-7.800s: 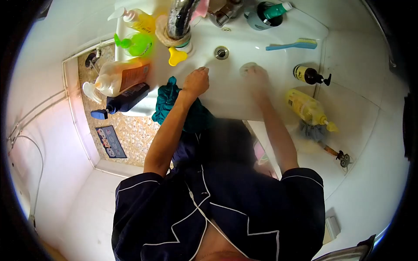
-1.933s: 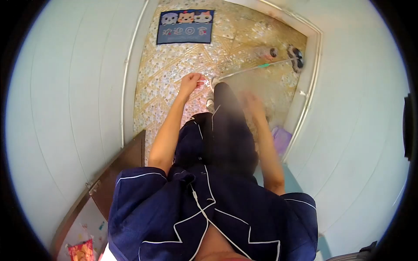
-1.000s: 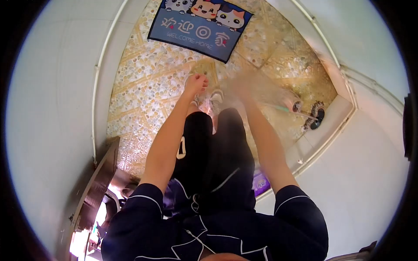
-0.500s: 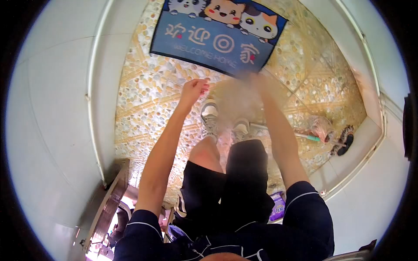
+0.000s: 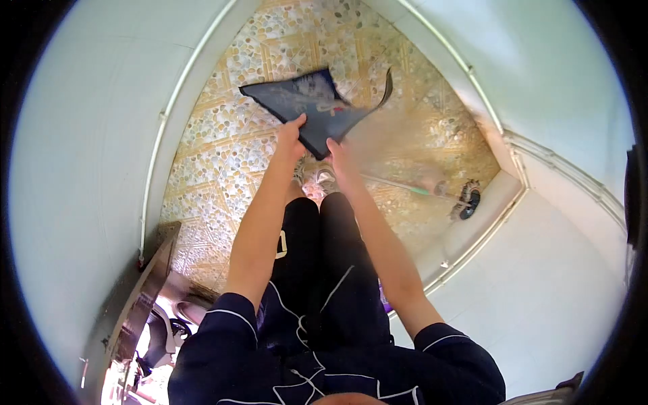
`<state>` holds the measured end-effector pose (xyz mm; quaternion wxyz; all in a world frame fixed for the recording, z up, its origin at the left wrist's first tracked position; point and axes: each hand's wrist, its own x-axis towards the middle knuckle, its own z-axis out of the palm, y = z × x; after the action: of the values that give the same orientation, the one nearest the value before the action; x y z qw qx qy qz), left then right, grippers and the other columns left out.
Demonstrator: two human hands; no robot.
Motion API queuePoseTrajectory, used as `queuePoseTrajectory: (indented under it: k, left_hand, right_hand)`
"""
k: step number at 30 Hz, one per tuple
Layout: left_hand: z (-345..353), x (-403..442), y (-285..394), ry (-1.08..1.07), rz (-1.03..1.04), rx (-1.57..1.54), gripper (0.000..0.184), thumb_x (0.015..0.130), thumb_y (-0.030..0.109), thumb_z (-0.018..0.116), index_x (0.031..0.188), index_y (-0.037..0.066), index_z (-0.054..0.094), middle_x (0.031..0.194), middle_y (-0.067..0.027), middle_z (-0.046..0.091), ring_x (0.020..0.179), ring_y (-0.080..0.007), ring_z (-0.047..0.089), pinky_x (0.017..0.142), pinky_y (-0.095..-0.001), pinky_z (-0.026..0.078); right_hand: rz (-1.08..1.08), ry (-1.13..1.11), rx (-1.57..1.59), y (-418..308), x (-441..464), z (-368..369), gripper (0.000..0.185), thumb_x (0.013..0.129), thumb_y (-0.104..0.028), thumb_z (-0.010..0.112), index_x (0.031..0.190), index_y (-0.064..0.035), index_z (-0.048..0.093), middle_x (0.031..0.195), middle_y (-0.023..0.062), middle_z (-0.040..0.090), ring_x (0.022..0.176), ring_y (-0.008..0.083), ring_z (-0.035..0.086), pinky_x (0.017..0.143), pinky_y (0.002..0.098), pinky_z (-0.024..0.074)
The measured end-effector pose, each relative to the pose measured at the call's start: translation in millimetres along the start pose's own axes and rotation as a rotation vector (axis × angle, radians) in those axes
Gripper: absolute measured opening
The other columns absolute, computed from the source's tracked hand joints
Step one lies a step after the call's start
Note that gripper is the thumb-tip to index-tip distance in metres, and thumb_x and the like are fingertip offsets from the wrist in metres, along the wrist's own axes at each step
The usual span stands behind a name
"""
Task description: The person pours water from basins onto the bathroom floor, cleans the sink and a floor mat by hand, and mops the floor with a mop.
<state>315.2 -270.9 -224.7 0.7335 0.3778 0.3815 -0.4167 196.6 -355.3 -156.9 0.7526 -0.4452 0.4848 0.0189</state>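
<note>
Near the upper centre of the head view, one grey-blue mat (image 5: 304, 101) is bending out of flat, its longer spread running left to right, one corner pointing down the frame and its right end curling toward the top. Two hands are gripping it narrowly: the left hand (image 5: 290, 140) is pinching the lower-left edge, the right hand (image 5: 341, 156) the edge beside that corner. One dark-headed pole (image 5: 470, 201) is lying at right on the pebble-patterned floor (image 5: 216, 135)

head view | looks steeply down | arms (image 5: 253, 226) near | floor (image 5: 216, 152) farther
</note>
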Motion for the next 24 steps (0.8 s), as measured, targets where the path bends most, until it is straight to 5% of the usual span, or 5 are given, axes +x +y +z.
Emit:
queuePoseTrajectory:
  k: [4, 7, 10, 17, 24]
  left_hand:
    - [-6.9, -127.4, 0.0, 0.001, 0.054, 0.007, 0.033, 0.088, 0.012, 0.054, 0.115, -0.006, 0.048, 0.113, -0.0152, 0.055, 0.100, -0.0297, 0.055, 0.089, -0.0420, 0.045]
    - [-27.6, -217.3, -12.2, 0.074, 0.138, 0.016, 0.035, 0.086, 0.012, 0.058, 0.116, -0.004, 0.049, 0.114, -0.0140, 0.055, 0.101, -0.0290, 0.055, 0.087, -0.0414, 0.045]
    - [-58.2, -308.5, -20.3, 0.171, 0.169, -0.002, 0.028, 0.082, 0.004, 0.060, 0.108, -0.003, 0.055, 0.102, -0.0129, 0.061, 0.090, -0.0260, 0.060, 0.079, -0.0398, 0.050]
    - [-167.5, -460.8, -64.3, 0.339, 0.363, -0.379, 0.031, 0.085, 0.007, 0.057, 0.113, -0.004, 0.051, 0.110, -0.0157, 0.057, 0.097, -0.0299, 0.058, 0.080, -0.0408, 0.049]
    - [-250.2, -581.2, -106.5, 0.419, 0.607, -0.782, 0.031, 0.085, 0.005, 0.057, 0.114, -0.002, 0.051, 0.109, -0.0143, 0.057, 0.096, -0.0267, 0.059, 0.081, -0.0396, 0.049]
  right_hand:
    - [0.208, -0.070, 0.234, -14.0, -83.5, -6.6, 0.037, 0.089, -0.027, 0.055, 0.119, -0.0069, 0.047, 0.109, 0.0046, 0.052, 0.093, 0.0178, 0.052, 0.081, 0.0334, 0.0437]
    - [0.141, -0.276, 0.662, -44.4, -153.3, 9.4, 0.056, 0.088, -0.038, 0.054, 0.130, -0.0037, 0.038, 0.128, 0.0138, 0.043, 0.112, 0.0269, 0.045, 0.094, 0.0430, 0.0381]
    - [0.392, -0.316, 0.936, -64.6, -193.4, 12.3, 0.061, 0.088, -0.042, 0.053, 0.130, -0.0016, 0.037, 0.131, 0.0153, 0.041, 0.116, 0.0282, 0.042, 0.096, 0.0439, 0.0356]
    - [0.753, -0.110, 0.034, 16.1, -241.9, 75.3, 0.024, 0.084, -0.010, 0.045, 0.104, 0.0015, 0.050, 0.105, 0.0121, 0.055, 0.094, 0.0293, 0.055, 0.087, 0.0447, 0.0437]
    - [0.802, -0.546, -0.259, 69.2, -365.1, 180.9, 0.023, 0.078, -0.008, 0.044, 0.098, -0.0019, 0.055, 0.105, 0.0105, 0.059, 0.097, 0.0275, 0.055, 0.091, 0.0449, 0.0423]
